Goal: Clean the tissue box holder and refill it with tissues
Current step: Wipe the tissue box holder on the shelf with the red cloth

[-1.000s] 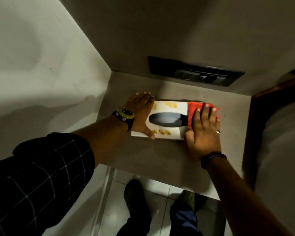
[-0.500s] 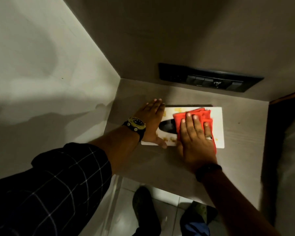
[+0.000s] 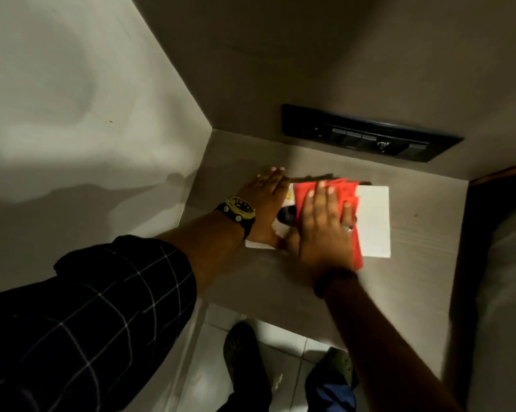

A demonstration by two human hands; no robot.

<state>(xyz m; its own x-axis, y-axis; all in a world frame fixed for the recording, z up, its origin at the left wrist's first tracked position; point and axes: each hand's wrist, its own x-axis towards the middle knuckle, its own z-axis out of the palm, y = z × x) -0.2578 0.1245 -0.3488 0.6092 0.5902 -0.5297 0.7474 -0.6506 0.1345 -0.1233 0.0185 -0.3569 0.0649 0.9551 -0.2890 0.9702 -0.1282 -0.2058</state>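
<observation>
Nearest: tiled floor (image 3: pixel 283 343) and two shoes below the shelf (image 3: pixel 414 278) edge. Above that, a checked sleeve (image 3: pixel 87 316) and bare left forearm, watch (image 3: pixel 239 210) at the wrist. Left hand (image 3: pixel 265 209) flat on the left end of the holder (image 3: pixel 372 221), fingers together and extended, thumb along the near edge, pinning it down. Right hand (image 3: pixel 325 230) flat too, fingers slightly spread, pressing a red cloth (image 3: pixel 340 191) onto the middle of the lid, ring on one finger. Nothing pinched by either hand; plain palm pressure.

Holder white, lying flat on the shelf, long side toward the wearer, right end bare and clean-looking. Dark slot opening (image 3: pixel 288 217) only partly visible between the hands; a yellow mark (image 3: pixel 289 198) peeks out beside the left hand.

Likely risks: cloth snagging in the slot and bunching; left end staying dirty, since the holding hand covers it and would need shifting; holder sliding toward the back wall if the left hand eases off under a hard wipe. Refill probably impossible until the lid is off; no tissues in view.

Further back: black switch panel (image 3: pixel 369 138) on the rear wall, well clear of the wiping. Left wall (image 3: pixel 87 114) close to the left hand, limiting room on that side. Dark opening at far right, contents unclear.
</observation>
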